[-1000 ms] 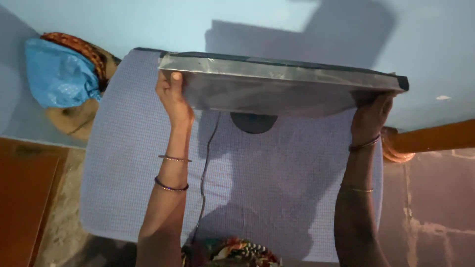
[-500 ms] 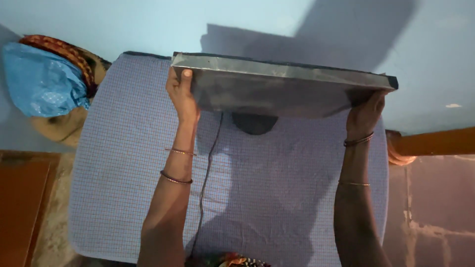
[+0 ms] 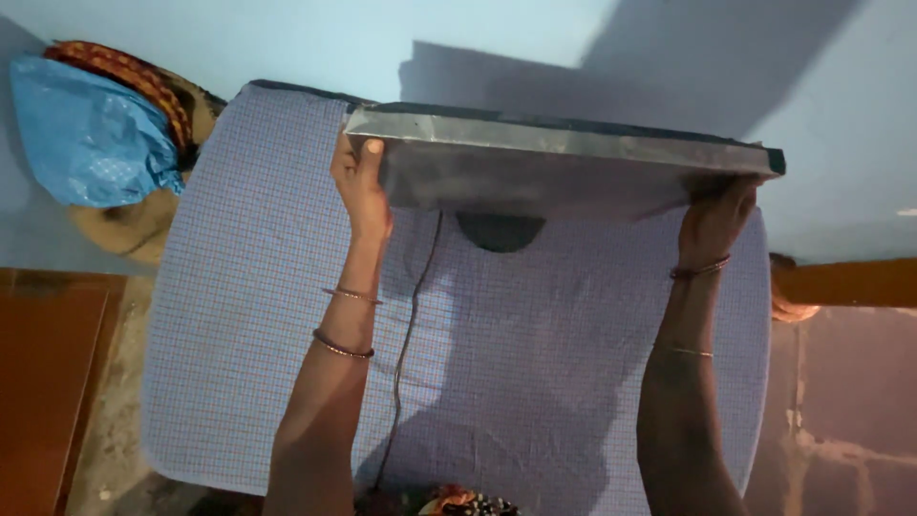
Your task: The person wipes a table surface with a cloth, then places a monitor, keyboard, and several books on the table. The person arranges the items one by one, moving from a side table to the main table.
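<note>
A wide, flat grey panel (image 3: 544, 162) wrapped in clear plastic film is held up in front of me, its long edge toward the camera. My left hand (image 3: 361, 186) grips its left end, thumb on the front face. At the right end, my right hand (image 3: 714, 220) holds it from below. A dark round foot (image 3: 501, 231) shows under its middle. Beneath it lies a table covered with a pale checked cloth (image 3: 287, 315). A thin dark cable (image 3: 409, 334) hangs from the panel across the cloth.
A blue plastic bag on a woven basket (image 3: 91, 129) sits at the far left by the light blue wall (image 3: 287, 38). A brown wooden rail (image 3: 850, 282) runs at the right. A brown board (image 3: 43, 382) lies at the lower left.
The panel, still in both hands, has shifted slightly to the right and the view has moved a little; the grip on it is the same.
</note>
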